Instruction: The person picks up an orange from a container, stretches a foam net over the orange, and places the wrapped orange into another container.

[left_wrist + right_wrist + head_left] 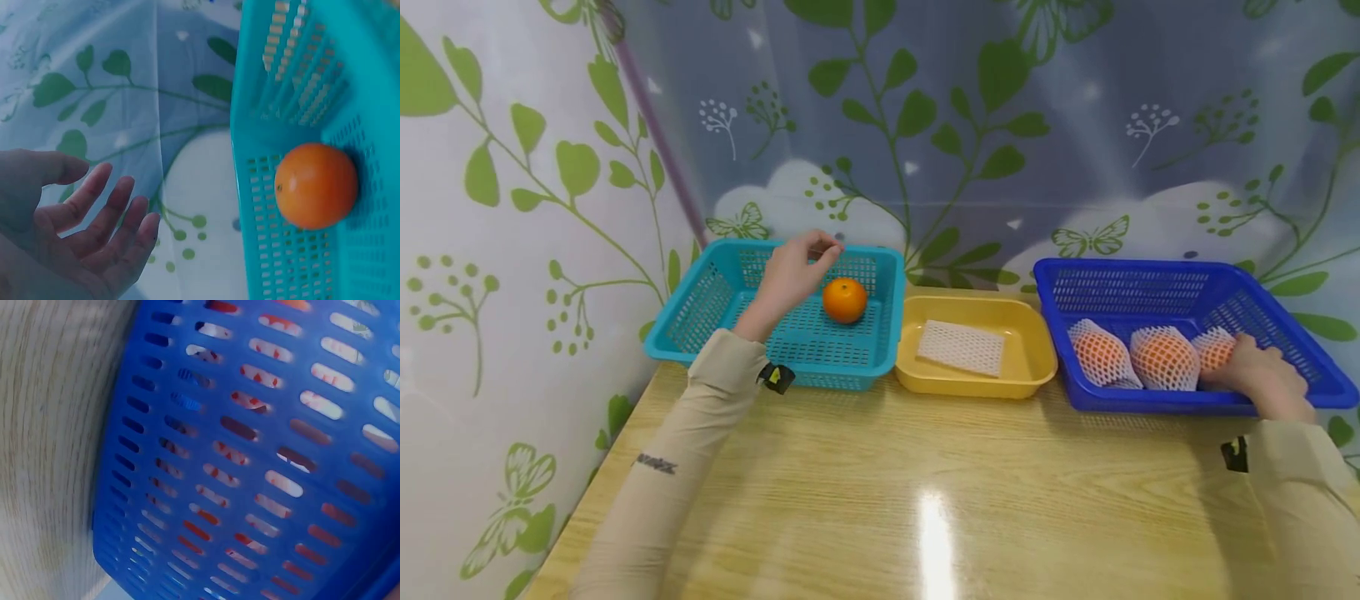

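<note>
My left hand (793,271) hovers over the turquoise basket (901,304), holding nothing. In the left wrist view its fingers (128,240) are loosely bent, thumb apart from them. A bare orange (845,300) lies in that basket, to the right of the hand. My right hand (1262,375) reaches into the blue basket (1165,407) and grips an orange in a white foam net (1213,348). Two more netted oranges lie to its left, the middle one (1165,358) and the leftmost one (1101,354). The blue basket's slotted wall (212,447) hides most of the right hand in the right wrist view.
Between the baskets stands a yellow tray (973,387) with an empty flattened foam net (961,347) in it. All three containers are on a wooden table (820,475), close to a leaf-patterned curtain (955,150) behind. Another patterned sheet (512,333) hangs along the left side.
</note>
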### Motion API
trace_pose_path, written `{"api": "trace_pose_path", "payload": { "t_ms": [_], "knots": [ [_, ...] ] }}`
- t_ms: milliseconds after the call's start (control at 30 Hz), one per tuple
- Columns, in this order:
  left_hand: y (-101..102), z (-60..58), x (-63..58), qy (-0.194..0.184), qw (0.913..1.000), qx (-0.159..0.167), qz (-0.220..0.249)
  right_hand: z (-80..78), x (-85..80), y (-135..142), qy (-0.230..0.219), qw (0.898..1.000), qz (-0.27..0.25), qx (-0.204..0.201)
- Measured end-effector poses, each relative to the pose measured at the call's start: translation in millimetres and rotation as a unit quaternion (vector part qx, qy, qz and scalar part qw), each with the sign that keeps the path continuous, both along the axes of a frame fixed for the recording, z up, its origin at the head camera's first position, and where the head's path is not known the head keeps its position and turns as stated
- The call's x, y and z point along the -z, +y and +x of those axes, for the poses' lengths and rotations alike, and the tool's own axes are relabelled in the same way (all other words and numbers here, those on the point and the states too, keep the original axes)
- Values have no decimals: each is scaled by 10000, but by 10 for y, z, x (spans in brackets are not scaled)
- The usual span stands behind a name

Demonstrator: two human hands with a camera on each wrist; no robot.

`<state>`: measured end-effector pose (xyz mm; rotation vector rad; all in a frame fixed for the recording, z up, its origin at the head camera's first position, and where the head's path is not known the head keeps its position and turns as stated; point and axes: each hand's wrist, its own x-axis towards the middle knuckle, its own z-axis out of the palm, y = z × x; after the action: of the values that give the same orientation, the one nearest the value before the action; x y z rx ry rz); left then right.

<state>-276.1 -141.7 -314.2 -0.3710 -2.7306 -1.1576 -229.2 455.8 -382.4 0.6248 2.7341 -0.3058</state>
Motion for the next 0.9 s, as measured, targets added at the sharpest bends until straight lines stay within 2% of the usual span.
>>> {"api": "trace_pose_path", "payload": {
  "t_ms": [200, 400, 500, 600, 800, 900],
  "knots": [
    [87, -273, -36, 243, 9983, 3, -536, 24, 56, 75, 718, 9971, -49, -237],
    [126, -540, 96, 454, 9875, 341, -1470, 74, 73, 121, 1444, 9864, -107, -773],
    [134, -643, 181, 462, 9800, 447, -1884, 123, 59, 82, 1947, 9764, -51, -928],
    [147, -701, 255, 211, 9721, 504, -2279, 180, 31, -27, 2532, 9623, 56, -992],
    [187, -755, 402, -998, 9507, 690, -2855, 300, -40, -390, 3631, 9262, -25, -1017],
    [213, -765, 445, -1414, 9388, 845, -3024, 359, -73, -585, 4038, 9077, -82, -1139]
  ]
}}
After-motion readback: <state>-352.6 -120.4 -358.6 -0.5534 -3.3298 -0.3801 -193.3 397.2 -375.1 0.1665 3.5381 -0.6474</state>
